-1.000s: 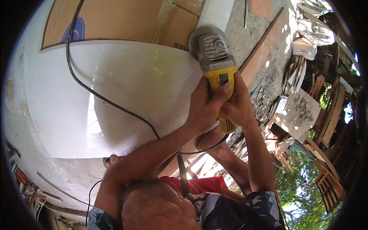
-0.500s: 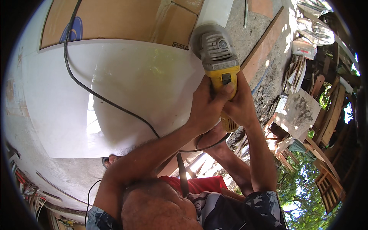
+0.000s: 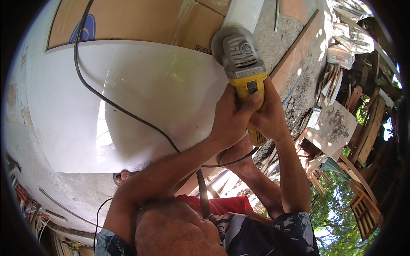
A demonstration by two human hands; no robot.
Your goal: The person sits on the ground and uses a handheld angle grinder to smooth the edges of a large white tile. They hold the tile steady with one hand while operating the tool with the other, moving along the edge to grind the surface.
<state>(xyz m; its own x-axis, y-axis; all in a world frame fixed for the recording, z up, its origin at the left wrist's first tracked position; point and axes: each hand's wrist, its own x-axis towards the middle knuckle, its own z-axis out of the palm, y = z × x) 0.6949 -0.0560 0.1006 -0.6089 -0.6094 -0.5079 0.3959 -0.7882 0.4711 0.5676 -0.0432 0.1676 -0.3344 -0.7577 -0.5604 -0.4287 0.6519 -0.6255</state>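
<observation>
Both hands are wrapped round a yellow and grey angle grinder (image 3: 250, 74), which points away from me. My left hand (image 3: 232, 115) grips the left of its body, with a thumb lying by the dark switch. On the other side, my right hand (image 3: 270, 113) closes round the body; most of its fingers are hidden. The grinder's disc (image 3: 220, 40) looks smeared, at the right edge of a glossy white sheet (image 3: 171, 98), beside a white strip (image 3: 243, 17). Whether the disc touches either is hard to tell. A black cord (image 3: 128, 116) crosses the sheet and passes behind my left forearm towards the grinder's rear.
Brown cardboard (image 3: 141, 21) lies beyond the sheet. To the right, a long wooden board (image 3: 294, 47) rests on rough concrete. Scrap wood and a square panel (image 3: 335, 128) are piled farther right. My bare foot (image 3: 241, 149) is just behind the grinder.
The view has shifted slightly, so the sheet and cardboard appear a little higher. Both hands keep the same grip on the angle grinder, which has hardly moved.
</observation>
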